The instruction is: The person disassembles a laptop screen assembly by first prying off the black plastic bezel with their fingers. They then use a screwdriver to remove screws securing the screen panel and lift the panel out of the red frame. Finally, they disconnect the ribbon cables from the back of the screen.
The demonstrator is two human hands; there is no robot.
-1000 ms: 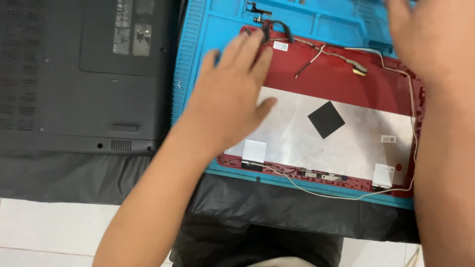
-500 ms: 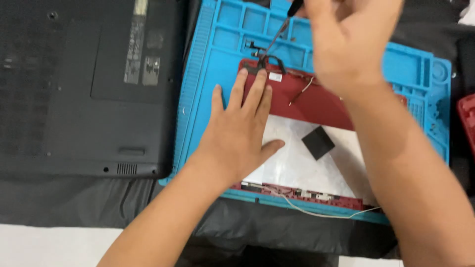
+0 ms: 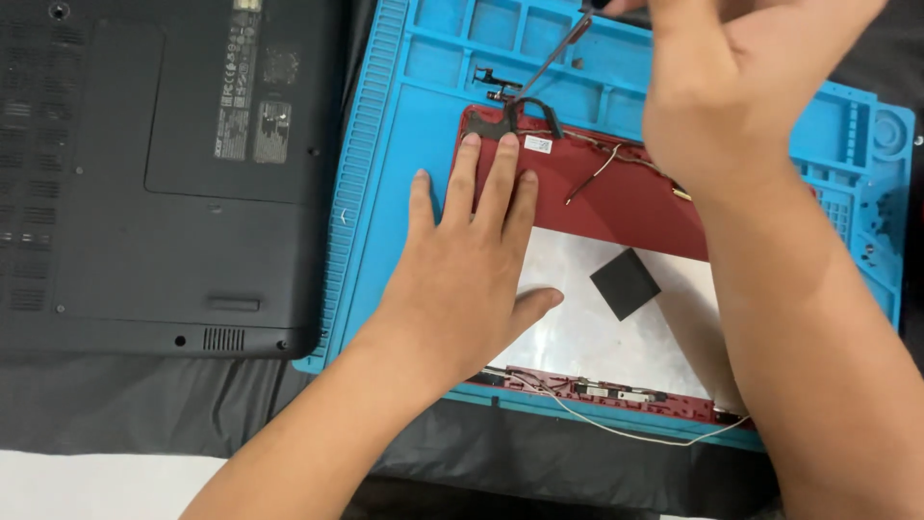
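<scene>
Nearest the camera, a black cloth (image 3: 144,414) covers the work surface, with a strip of white surface (image 3: 96,486) showing at the bottom edge. On the cloth lies a blue silicone repair mat (image 3: 385,193) carrying a red plastic laptop lid shell (image 3: 626,197) with a silvery foil lining. The left hand (image 3: 467,279) presses flat on it, fingers spread. A black laptop base (image 3: 144,164) sits just left of the mat. Farther off, the right hand (image 3: 741,87) grips a thin screwdriver (image 3: 549,63) over the shell's top-left corner.
</scene>
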